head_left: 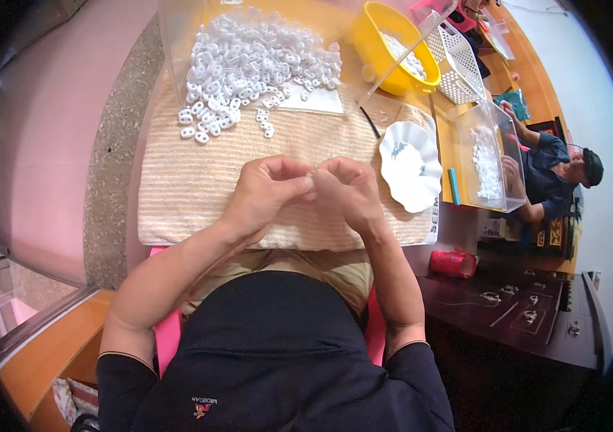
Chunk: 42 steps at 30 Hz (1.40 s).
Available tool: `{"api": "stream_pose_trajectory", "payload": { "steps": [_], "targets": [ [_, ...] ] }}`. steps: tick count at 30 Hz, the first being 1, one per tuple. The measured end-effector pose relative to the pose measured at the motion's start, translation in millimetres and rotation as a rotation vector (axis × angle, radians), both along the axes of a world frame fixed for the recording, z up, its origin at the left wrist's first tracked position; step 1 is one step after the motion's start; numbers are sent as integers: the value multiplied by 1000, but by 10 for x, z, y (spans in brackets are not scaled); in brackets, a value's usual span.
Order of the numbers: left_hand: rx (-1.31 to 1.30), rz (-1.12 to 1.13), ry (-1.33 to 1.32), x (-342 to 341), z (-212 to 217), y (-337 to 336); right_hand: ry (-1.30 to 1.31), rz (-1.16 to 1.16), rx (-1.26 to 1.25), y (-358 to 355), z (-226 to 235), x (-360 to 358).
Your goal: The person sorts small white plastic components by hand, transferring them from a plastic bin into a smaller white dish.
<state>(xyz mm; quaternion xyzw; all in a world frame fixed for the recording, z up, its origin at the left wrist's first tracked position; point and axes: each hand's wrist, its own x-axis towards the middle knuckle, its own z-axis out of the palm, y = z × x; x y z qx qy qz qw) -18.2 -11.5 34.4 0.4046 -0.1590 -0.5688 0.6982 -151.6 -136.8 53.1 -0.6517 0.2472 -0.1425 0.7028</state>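
My left hand [267, 191] and my right hand [351, 193] meet over the striped cloth, fingertips pinched together. A tiny pale bit shows between them, mostly hidden by the fingers, and I cannot make out its kind. Beyond my hands lies a big heap of white two-hole plastic pieces [249, 61], some loose at its near edge. To the right of my right hand sits a white scalloped dish [411, 183] with small dark bits in it. A thin black stick-like tool [369, 122] lies just past the dish.
The striped cloth [184, 187] covers the table. At the far right stand a yellow basket [373, 21] with white pieces, a white perforated basket [457, 65] and a clear bin [511, 183] of white pieces. Another person [558, 169] sits beyond the bin.
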Motion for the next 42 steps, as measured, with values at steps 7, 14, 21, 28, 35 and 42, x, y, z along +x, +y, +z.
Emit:
{"api": "stream_pose_trajectory", "payload": {
  "steps": [7, 14, 21, 28, 35, 42],
  "targets": [
    [12, 35, 161, 65, 19, -20, 30, 26, 72, -161, 144, 21],
    [36, 55, 209, 117, 31, -21, 35, -25, -57, -556, 156, 265],
    [44, 68, 220, 139, 41, -6, 134, 46, -501, -681, 51, 744],
    [55, 101, 262, 162, 34, -14, 122, 69, -908, -788, -72, 1095],
    [80, 107, 271, 169, 93, -9, 180, 110, -1138, -801, -32, 1262],
    [84, 106, 262, 167, 108, -11, 167, 64, -1068, -810, -79, 1262]
  ]
}}
